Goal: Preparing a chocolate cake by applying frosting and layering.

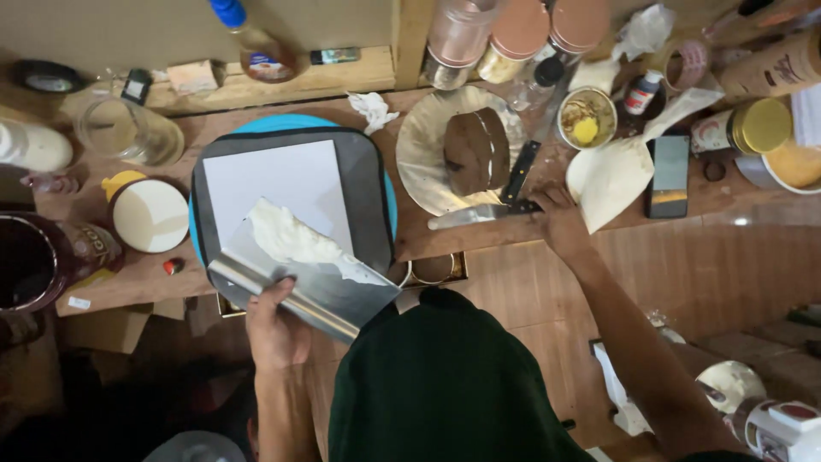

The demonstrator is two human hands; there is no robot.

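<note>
My left hand [275,325] grips a wide metal bench scraper [299,274] by its rolled handle; white cream [295,239] lies piled on its blade. The scraper hovers over a white square board [274,184] on a grey mat [363,180] atop a blue turntable [282,122]. My right hand [560,218] holds the black handle of a flat metal spatula [475,216], its blade pointing left, just below a silver cake board [423,154] carrying dark chocolate cake layers [475,150].
A white piping bag [624,167], a phone [669,175], a black-handled knife [522,167], a small bowl with yellow contents [586,120], jars and tins crowd the right. A glass bowl [128,128], white-lidded tub [150,214] and bottle [256,43] stand left.
</note>
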